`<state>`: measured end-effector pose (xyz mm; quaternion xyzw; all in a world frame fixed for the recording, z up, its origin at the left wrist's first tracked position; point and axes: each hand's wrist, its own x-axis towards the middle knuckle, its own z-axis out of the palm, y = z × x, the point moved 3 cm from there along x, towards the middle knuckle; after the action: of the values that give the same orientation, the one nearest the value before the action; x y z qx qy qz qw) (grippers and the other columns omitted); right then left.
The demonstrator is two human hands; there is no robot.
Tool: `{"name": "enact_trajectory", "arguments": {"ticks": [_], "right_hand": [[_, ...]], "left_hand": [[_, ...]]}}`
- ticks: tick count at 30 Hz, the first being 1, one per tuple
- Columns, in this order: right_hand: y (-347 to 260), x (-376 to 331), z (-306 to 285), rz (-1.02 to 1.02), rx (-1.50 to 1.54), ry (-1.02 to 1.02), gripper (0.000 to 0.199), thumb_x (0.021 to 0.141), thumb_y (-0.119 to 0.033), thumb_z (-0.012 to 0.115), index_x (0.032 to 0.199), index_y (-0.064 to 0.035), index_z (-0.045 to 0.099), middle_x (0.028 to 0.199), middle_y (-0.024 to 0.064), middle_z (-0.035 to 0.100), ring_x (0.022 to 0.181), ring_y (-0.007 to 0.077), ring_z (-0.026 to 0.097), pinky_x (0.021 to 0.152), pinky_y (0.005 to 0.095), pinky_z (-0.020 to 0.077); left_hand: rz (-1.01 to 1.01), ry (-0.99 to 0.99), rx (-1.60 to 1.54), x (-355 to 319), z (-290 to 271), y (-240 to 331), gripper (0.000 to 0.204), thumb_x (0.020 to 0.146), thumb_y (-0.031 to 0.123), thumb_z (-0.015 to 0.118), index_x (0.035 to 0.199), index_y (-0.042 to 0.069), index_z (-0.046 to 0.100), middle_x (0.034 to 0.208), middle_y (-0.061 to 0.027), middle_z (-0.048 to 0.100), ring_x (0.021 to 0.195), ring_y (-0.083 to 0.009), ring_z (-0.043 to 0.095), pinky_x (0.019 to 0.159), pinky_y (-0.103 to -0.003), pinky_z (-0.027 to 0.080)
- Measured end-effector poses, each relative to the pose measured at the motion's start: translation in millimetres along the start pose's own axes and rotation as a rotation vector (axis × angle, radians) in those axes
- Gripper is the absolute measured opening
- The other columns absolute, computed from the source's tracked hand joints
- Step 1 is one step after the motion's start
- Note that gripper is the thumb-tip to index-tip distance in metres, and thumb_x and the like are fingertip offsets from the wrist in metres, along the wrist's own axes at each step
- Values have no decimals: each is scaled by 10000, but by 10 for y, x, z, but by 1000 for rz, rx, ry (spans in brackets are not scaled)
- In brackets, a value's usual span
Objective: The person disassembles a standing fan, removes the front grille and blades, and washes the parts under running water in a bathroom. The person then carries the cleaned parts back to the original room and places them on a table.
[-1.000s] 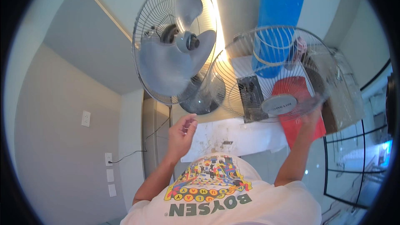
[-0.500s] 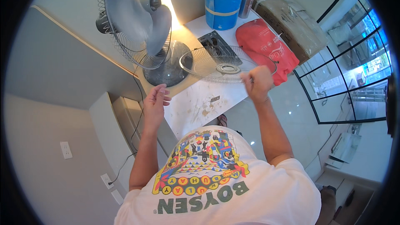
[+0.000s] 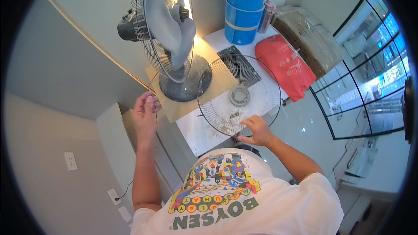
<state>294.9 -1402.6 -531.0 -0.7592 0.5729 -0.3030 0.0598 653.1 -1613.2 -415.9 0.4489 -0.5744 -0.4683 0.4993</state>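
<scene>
A round wire fan grille [image 3: 239, 95] with a grey centre ring lies face-on to me over the white tabletop. At its near right rim, my right hand [image 3: 258, 131] has its fingers spread over the wires and its thumb apart, just outside the rim. My left hand [image 3: 146, 106] is closed, thumb against curled fingers, left of the table beside the dark power cord [image 3: 156, 119]; whether it pinches the cord is hidden. Ahead stands the fan [image 3: 172, 30], its grey blades bare at the front and a rear cage behind them. Its round dark base [image 3: 185, 80] rests on brown cardboard.
Behind the grille lies a black patterned plate [image 3: 230, 61]. Further back are stacked blue buckets [image 3: 241, 21], a pinkish bottle [image 3: 266, 17], a red bag [image 3: 283, 65] and a plastic-wrapped carton [image 3: 309, 39]. A grey wall panel [image 3: 65, 69] stands on the left, with sockets [image 3: 70, 160] below.
The grille has gone from a narrow, tilted ellipse to a nearly full circle. My right hand moved toward me and spread its fingers. My left hand shifted left. The view has shifted too.
</scene>
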Motion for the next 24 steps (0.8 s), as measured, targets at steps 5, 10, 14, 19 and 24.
{"name": "enact_trajectory", "arguments": {"ticks": [5, 10, 14, 19, 24], "right_hand": [[269, 1900, -425, 196, 431, 247, 401, 992, -365, 696, 1133, 11, 700, 907, 176, 703, 772, 292, 688, 727, 382, 541], [136, 3642, -617, 211, 645, 192, 693, 1063, -607, 441, 969, 22, 717, 848, 248, 717, 864, 413, 709, 800, 485, 540], [53, 4048, -616, 221, 779, 100, 686, 1059, -582, 460, 875, 22, 728, 856, 275, 723, 896, 449, 719, 822, 500, 554], [93, 4035, -632, 172, 831, 45, 646, 1049, -547, 507, 903, 36, 742, 867, 266, 736, 870, 431, 733, 811, 497, 564], [61, 4009, -722, 156, 775, 46, 679, 1045, -580, 515, 864, 46, 708, 794, 229, 708, 792, 370, 710, 756, 458, 546]], "left_hand": [[520, 237, 432, 148, 349, 1300, 356, 1067, 231, 624, 1371, 45, 610, 1344, -95, 629, 1242, -179, 579, 1028, -337, 481], [872, 389, 1462, 303, 1381, 2068, 526, 993, 358, 716, 1403, 56, 586, 1588, -205, 404, 1420, -360, 453, 1128, -457, 430], [732, 512, 1553, 538, 1740, 2177, 626, 955, 443, 744, 1436, 87, 561, 1628, -226, 338, 1432, -417, 435, 1145, -509, 401], [719, 656, 1753, 632, 1791, 2207, 667, 924, 445, 765, 1457, 107, 549, 1640, -216, 324, 1439, -380, 446, 1160, -540, 383], [827, 160, 2077, 861, 2020, 2085, 637, 874, 355, 813, 1410, 110, 572, 1528, -169, 458, 1334, -305, 526, 1096, -499, 407]]}}
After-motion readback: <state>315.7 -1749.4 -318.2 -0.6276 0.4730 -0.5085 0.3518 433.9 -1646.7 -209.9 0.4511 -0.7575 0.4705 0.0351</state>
